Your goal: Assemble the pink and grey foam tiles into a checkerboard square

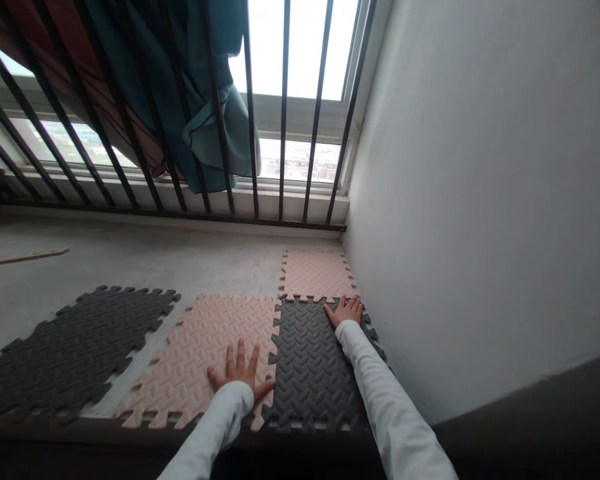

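My left hand [240, 372] lies with fingers spread on a pink foam puzzle mat tile [200, 340], its thumb reaching the tile's right edge. Beside that edge is a dark grey foam mat tile [307, 367], its teeth meeting the pink ones. Near its far right corner, my right hand [345, 311] rests flat with fingers spread, fingertips at the border with a second pink tile [315, 273]. That smaller-looking tile lies against the far edge of the grey one, close to the wall. Another dark grey tile [80, 350] lies apart on the left, with a strip of floor between.
A white wall [480, 187] rises on the right. Dark metal railing bars [283, 120] stand before the window, with a teal curtain [180, 80] hanging behind them. A thin pinkish strip [25, 257] lies on the pale floor [180, 257] at the left.
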The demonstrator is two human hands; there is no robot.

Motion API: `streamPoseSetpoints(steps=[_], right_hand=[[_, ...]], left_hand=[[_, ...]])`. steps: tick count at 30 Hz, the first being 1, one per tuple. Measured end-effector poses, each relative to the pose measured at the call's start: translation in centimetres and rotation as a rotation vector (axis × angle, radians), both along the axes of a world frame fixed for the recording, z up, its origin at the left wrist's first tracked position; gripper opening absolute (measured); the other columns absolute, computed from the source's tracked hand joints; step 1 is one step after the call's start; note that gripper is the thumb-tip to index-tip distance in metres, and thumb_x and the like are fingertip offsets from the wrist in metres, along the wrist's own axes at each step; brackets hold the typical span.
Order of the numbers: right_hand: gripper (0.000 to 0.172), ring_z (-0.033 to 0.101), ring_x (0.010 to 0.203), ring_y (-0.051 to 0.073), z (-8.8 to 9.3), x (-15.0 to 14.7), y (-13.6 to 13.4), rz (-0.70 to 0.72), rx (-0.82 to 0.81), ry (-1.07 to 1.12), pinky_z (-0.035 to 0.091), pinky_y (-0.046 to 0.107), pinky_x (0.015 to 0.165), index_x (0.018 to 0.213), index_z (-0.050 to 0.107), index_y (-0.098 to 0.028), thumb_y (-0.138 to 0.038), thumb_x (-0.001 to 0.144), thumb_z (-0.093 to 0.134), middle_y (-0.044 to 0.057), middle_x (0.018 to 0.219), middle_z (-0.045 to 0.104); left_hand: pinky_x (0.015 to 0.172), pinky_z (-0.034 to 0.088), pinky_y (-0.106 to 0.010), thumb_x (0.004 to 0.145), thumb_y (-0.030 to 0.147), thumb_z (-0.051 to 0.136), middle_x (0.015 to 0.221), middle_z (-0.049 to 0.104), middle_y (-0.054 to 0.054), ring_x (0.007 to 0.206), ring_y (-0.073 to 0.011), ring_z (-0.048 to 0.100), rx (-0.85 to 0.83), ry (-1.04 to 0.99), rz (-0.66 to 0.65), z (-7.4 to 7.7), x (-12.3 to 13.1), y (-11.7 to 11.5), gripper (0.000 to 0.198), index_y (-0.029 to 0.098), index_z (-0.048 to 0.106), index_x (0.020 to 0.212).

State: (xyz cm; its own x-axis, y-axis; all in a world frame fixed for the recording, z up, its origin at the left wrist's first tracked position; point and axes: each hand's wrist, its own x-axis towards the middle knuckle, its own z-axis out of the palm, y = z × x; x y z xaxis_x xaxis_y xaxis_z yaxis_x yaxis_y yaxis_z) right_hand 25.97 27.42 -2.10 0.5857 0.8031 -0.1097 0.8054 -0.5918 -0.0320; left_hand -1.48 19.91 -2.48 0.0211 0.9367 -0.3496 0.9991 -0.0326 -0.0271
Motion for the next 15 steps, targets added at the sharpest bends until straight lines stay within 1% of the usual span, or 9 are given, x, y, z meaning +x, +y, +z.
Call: streamPoseSetpoints(steps=[2,4,5,7,9,10,12,15], right_hand=[[0.091,0.008,0.123,0.036,0.8,0.3,0.3,0.005,-0.062,0.066,0.000,0.049,0.095,0.130,0.017,-0.008,-0.072,0.065,0.019,0.026,0.134,0.014],[0.088,0.014,0.123,0.035,1.5,0.2,0.9,0.035,-0.105,0.128,0.005,0.049,0.095,0.130,0.019,-0.012,-0.071,0.066,0.019,0.024,0.133,0.018],[0.085,0.015,0.123,0.033,1.7,-0.1,1.1,0.086,-0.105,0.141,0.007,0.048,0.096,0.130,0.020,-0.012,-0.070,0.067,0.019,0.022,0.134,0.019],[0.079,0.012,0.125,0.028,1.6,-1.1,1.3,0.253,-0.076,0.136,0.008,0.043,0.098,0.130,0.019,-0.011,-0.065,0.072,0.016,0.018,0.136,0.017],[0.076,0.008,0.126,0.023,1.0,-2.4,1.2,0.398,-0.058,0.129,0.006,0.039,0.100,0.130,0.018,-0.008,-0.060,0.075,0.014,0.015,0.138,0.013],[0.075,0.007,0.127,0.022,0.7,-3.1,1.0,0.433,-0.053,0.123,0.006,0.038,0.101,0.130,0.017,-0.006,-0.059,0.076,0.013,0.014,0.138,0.011],[0.076,0.005,0.127,0.021,0.4,-4.1,0.9,0.441,-0.052,0.100,0.004,0.037,0.101,0.130,0.015,-0.004,-0.058,0.076,0.013,0.013,0.139,0.010],[0.079,0.009,0.126,0.023,0.8,-4.8,1.2,0.415,-0.109,0.062,0.004,0.039,0.101,0.129,0.018,-0.001,-0.059,0.075,0.019,0.016,0.137,0.014]], left_hand=[[0.084,-0.001,-0.068,0.062,0.065,0.034,0.141,-0.003,-0.003,0.125,-0.0313,-0.010,0.014,-0.013,0.002,-0.2,0.0,0.0,0.075,0.035,0.013,0.128],[0.084,-0.001,-0.068,0.062,0.065,0.035,0.141,-0.001,-0.003,0.125,-0.0321,-0.010,0.039,-0.031,-0.003,-0.4,-0.1,0.0,0.075,0.035,0.015,0.128],[0.084,-0.001,-0.068,0.062,0.065,0.035,0.141,-0.001,-0.004,0.125,-0.0324,-0.010,0.048,-0.038,-0.004,-0.6,-0.1,0.0,0.076,0.034,0.015,0.128],[0.084,-0.002,-0.069,0.062,0.065,0.036,0.141,0.000,-0.004,0.125,-0.0323,-0.010,0.054,-0.042,-0.004,-0.8,-0.1,0.0,0.076,0.034,0.015,0.128],[0.084,-0.002,-0.068,0.062,0.064,0.037,0.141,0.000,-0.004,0.125,-0.0321,-0.010,0.052,-0.035,0.001,-0.8,-0.1,0.0,0.076,0.034,0.015,0.128],[0.084,-0.002,-0.069,0.062,0.064,0.037,0.141,0.000,-0.004,0.125,-0.0321,-0.010,0.048,-0.030,0.004,-0.7,-0.1,0.0,0.076,0.034,0.015,0.128],[0.083,-0.003,-0.069,0.062,0.064,0.037,0.141,-0.001,-0.003,0.125,-0.0319,-0.010,0.032,-0.019,0.007,-0.4,0.0,0.0,0.076,0.035,0.014,0.128],[0.083,-0.003,-0.069,0.061,0.065,0.036,0.141,-0.003,-0.003,0.125,-0.0314,-0.010,0.000,-0.017,-0.002,-0.1,0.0,0.0,0.077,0.035,0.011,0.128]])
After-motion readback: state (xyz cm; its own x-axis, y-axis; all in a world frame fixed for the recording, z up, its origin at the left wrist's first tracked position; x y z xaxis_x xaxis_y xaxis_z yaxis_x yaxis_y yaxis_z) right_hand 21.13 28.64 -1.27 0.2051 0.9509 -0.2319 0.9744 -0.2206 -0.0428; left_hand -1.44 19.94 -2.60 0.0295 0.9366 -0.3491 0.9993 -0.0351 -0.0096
